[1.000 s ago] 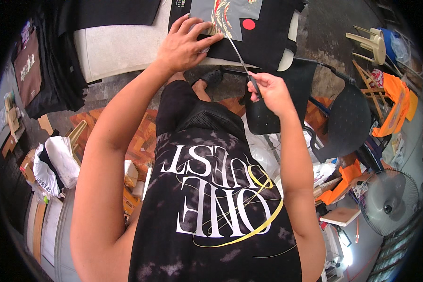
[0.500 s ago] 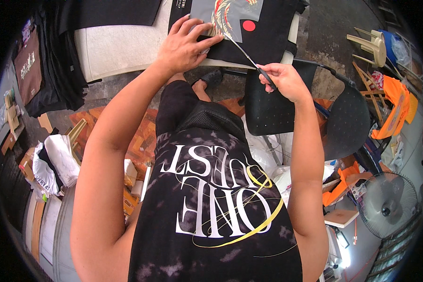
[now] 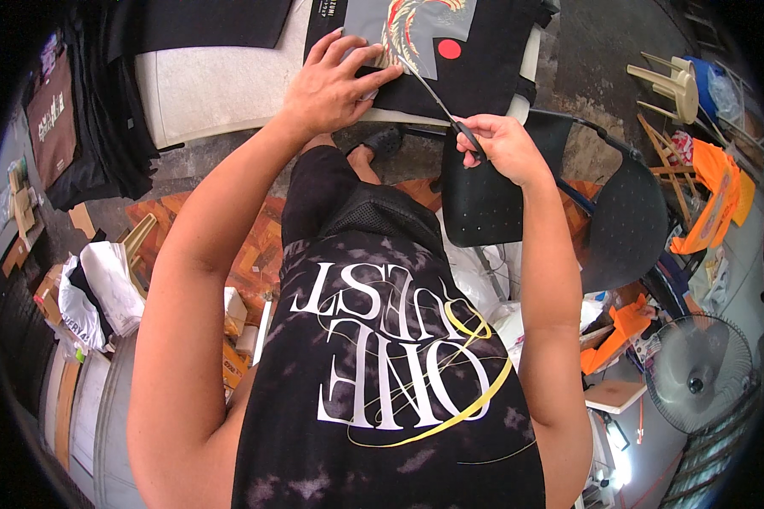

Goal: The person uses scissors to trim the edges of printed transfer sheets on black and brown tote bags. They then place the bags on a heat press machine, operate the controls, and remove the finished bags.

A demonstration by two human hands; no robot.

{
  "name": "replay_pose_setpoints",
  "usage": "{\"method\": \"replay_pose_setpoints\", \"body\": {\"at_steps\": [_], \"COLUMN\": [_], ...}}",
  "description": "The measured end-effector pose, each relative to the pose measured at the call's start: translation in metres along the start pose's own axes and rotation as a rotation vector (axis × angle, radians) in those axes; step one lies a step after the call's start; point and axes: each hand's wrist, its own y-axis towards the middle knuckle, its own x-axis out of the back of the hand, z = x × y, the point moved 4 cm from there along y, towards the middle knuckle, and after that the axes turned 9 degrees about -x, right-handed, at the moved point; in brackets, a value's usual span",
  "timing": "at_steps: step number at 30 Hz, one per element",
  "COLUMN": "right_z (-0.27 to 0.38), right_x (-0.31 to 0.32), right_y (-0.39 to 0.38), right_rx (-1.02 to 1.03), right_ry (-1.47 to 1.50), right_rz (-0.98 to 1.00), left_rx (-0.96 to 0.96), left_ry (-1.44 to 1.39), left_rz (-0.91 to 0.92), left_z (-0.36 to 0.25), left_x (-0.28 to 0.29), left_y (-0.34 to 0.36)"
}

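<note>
A black garment (image 3: pixel 484 89) lies at the edge of a pale table. On it is a grey rectangular panel (image 3: pixel 452 19) with a cream and red curling design and a red dot (image 3: pixel 450 49) beside it. My left hand (image 3: pixel 335 81) rests on the panel's near left corner, fingers spread and pressing flat. In my right hand (image 3: pixel 501 144) is a slim tool (image 3: pixel 437 100) with a long narrow metal blade and a black handle. Its tip meets the panel's lower edge beside my left fingertips. Whether the tip touches panel or cloth is too small to tell.
Pale table surface (image 3: pixel 221 89) shows left of the garment, under another dark cloth (image 3: pixel 199 21). Dark garments (image 3: pixel 102 136) hang at far left. A black chair (image 3: pixel 492 191) stands below my right hand. Beyond are a beige stool (image 3: pixel 675 89), orange bags (image 3: pixel 713 191) and a fan (image 3: pixel 696 373).
My right hand has shifted slightly left, and the tool now stands at a steeper angle with its tip in nearly the same spot. My left hand has stayed put.
</note>
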Motion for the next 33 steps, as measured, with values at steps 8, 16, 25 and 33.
{"method": "replay_pose_setpoints", "body": {"at_steps": [8, 16, 25, 33], "right_z": [-0.001, -0.001, -0.004, -0.015], "right_x": [-0.011, -0.016, -0.015, -0.026], "right_y": [0.005, 0.005, 0.005, 0.007], "right_rx": [-0.013, 0.017, 0.017, 0.048], "right_ry": [0.081, 0.11, 0.106, 0.222], "right_rz": [0.07, 0.05, 0.052, 0.059], "left_rx": [0.0, 0.003, 0.039, 0.039], "left_ry": [-0.017, -0.04, -0.059, -0.04], "left_rz": [-0.002, -0.008, -0.005, 0.001], "left_z": [0.0, 0.0, 0.001, -0.001], "left_x": [0.0, 0.0, -0.004, -0.003], "left_y": [0.0, 0.0, -0.002, -0.001]}}
